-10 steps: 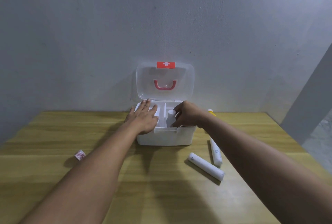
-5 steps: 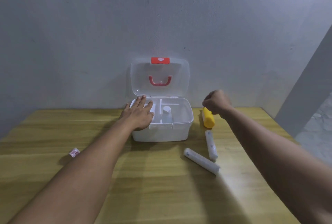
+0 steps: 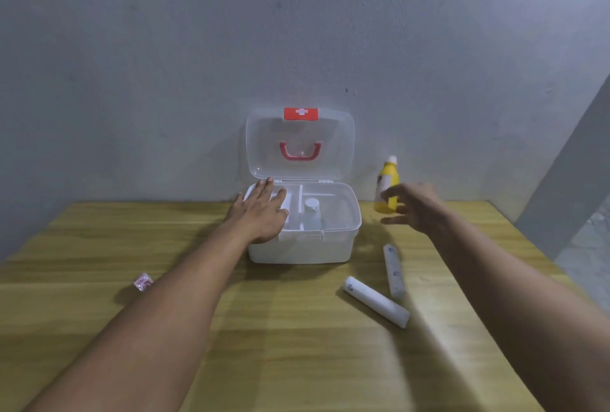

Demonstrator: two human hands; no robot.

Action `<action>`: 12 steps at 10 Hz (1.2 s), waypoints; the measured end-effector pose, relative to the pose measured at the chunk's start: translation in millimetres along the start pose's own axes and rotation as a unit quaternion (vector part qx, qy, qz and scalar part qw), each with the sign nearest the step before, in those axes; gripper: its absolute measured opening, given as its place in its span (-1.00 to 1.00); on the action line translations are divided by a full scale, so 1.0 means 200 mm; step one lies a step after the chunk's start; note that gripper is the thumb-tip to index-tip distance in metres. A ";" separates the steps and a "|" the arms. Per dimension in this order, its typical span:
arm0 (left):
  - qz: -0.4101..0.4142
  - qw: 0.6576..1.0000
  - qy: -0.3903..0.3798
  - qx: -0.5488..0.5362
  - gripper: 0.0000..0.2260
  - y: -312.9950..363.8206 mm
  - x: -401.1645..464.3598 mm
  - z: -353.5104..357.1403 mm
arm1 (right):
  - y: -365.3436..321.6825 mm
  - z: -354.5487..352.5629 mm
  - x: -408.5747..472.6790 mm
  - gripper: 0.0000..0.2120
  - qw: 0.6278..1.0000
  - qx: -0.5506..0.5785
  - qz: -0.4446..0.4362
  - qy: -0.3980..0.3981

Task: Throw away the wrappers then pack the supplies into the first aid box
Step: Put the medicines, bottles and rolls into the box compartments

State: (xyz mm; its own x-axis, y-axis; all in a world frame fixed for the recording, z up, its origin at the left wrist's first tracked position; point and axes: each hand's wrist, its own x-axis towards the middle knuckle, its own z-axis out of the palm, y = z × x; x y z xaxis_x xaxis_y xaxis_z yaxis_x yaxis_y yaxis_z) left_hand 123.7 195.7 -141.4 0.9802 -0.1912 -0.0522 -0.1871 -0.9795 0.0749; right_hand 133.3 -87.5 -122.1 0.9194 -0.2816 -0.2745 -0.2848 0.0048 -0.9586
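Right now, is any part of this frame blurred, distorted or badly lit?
Head view: the right hand and the yellow bottle it holds are motion-smeared; the left hand on the first aid box is sharper. The table edges bow from the wide-angle lens. Soft arm shadows; no harsh glare.

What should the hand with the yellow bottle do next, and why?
Probably carry the yellow bottle left and lower it into the first aid box. The right hand holds it just beside the box, whose lid stands open, with free space by the white bottle.
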 end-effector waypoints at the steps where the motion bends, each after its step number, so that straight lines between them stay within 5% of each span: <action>1: 0.001 1.000 0.001 0.001 -0.51 0.00 0.00 0.00 | -0.11 0.03 -0.09 -0.77 0.992 0.033 -0.088 -0.085; 3: 0.002 1.000 0.000 -0.002 -0.50 0.00 0.00 0.00 | -0.19 0.17 -0.25 -0.69 0.951 -0.168 -0.215 -0.144; 6: 0.001 1.000 0.003 -0.001 -0.50 0.00 0.00 0.00 | -0.16 0.35 -0.24 -0.61 0.878 -0.417 -0.182 -0.147; 8: 0.002 1.000 0.002 -0.003 -0.50 0.00 0.00 0.01 | -0.15 0.40 -0.26 -0.67 0.787 -0.561 -0.212 -0.146; 12: 0.002 1.000 0.004 -0.005 -0.51 0.00 0.00 0.00 | -0.22 0.34 -0.25 -0.62 0.773 -0.575 -0.237 -0.123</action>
State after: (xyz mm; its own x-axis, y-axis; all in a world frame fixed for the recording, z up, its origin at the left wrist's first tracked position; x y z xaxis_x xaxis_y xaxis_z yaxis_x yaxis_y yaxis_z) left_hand 123.4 196.1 -141.2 0.9799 -0.1949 -0.0435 -0.1907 -0.9779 0.0855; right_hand 117.5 -9.1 -70.3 0.9780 0.2014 -0.0541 0.1772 -0.9394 -0.2935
